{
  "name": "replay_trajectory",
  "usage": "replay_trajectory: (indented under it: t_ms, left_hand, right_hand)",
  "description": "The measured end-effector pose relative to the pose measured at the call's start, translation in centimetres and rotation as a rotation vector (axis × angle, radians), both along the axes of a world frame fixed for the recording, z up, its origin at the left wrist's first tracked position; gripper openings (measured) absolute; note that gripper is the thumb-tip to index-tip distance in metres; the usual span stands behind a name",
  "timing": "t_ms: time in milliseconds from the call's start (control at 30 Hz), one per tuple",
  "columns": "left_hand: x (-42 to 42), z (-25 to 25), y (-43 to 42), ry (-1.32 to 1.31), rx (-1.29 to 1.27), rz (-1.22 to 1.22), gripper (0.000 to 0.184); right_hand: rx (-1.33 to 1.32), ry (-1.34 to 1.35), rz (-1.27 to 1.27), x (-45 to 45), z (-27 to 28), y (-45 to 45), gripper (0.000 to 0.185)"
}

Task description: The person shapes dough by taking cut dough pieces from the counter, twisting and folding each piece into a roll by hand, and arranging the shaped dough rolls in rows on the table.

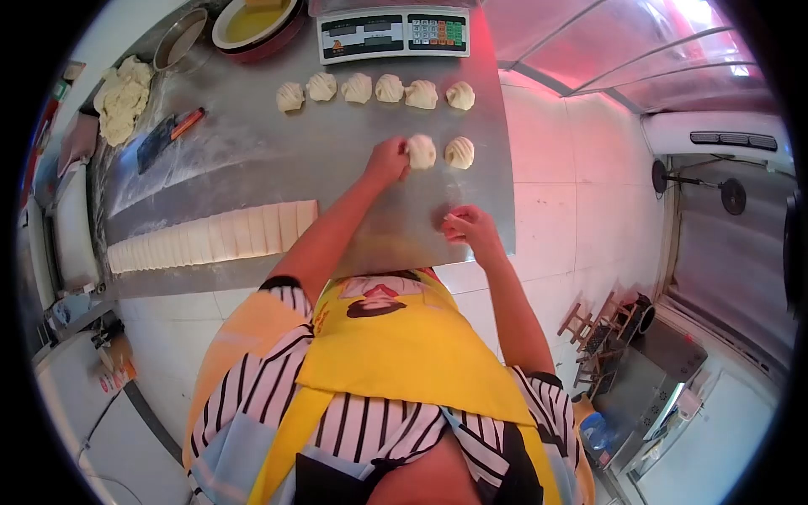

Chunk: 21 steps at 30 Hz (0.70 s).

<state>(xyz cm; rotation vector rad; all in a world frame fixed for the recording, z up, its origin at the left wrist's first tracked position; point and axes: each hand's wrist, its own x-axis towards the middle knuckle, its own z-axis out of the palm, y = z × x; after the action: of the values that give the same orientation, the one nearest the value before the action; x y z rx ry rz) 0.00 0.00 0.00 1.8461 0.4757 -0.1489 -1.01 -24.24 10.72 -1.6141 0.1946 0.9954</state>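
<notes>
A twisted dough bun (421,152) sits on the metal table, with the fingers of my left hand (390,161) closed against its left side. Just right of it lies another dough bun (459,153) with ridges across its top. My right hand (470,228) hovers over the table's right part, lower than the buns, its fingers curled together and nothing visible in them. Farther back stretches a row of several shaped buns (357,87). A long strip of cut dough slices (215,236) lies on the left, near the front edge.
Behind the bun row stands a digital scale (393,35). At the back left are a bowl of yellow liquid (252,23), a metal bowl (181,40), a dough lump (124,99) and a scraper (156,143) by a red-handled tool (188,123). The metal table (252,160) ends at the right.
</notes>
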Motion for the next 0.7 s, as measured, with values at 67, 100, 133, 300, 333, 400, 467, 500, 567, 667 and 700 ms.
replay_trajectory:
  t_ms: [67,100,133,300,333,400,467,500,567,667,700]
  left_hand:
    - [2.4,1.5,0.0,0.200,-0.229,0.000,0.036]
    - [3.3,2.0,1.0,0.226,-0.137,-0.038,0.039]
    - [3.4,2.6,0.8,0.247,-0.082,-0.075,0.041]
    - [-2.6,2.0,3.4,-0.045,0.195,-0.040,0.054]
    - [-4.3,4.1,4.0,0.080,-0.219,0.103,0.055]
    - [-8.0,3.3,6.4,0.064,-0.181,0.160,0.044]
    - [-11.3,1.5,8.6,0.003,-0.206,0.281,0.039]
    - [-13.2,1.9,9.3,-0.040,-0.128,0.328,0.041]
    - [-15.1,3.5,9.7,-0.008,-0.120,0.462,0.043]
    - [-19.4,3.6,12.2,-0.083,-0.126,0.586,0.045]
    - [-20.3,4.2,12.4,-0.113,-0.117,0.613,0.044]
  right_hand:
    - [0.015,-0.036,0.033,0.1,4.2,-0.8,0.023]
    - [0.112,-0.193,-0.076,0.9,5.2,-0.2,0.023]
    - [0.172,-0.353,-0.179,1.0,7.8,-0.2,0.024]
    - [0.700,-1.371,-0.500,1.5,28.5,1.2,0.048]
    - [0.865,-1.476,-0.482,0.6,31.5,0.8,0.048]
    - [1.102,-1.609,-0.428,-1.0,35.5,0.6,0.046]
    - [1.257,-1.650,-0.405,-2.5,37.2,1.5,0.044]
    - [1.311,-1.647,-0.400,-3.0,37.4,2.0,0.044]
    - [1.427,-1.589,-0.419,-3.8,37.6,3.6,0.042]
    - [1.544,-1.344,-0.467,-3.6,35.2,6.6,0.040]
    - [1.496,-1.231,-0.432,-2.9,33.4,8.2,0.039]
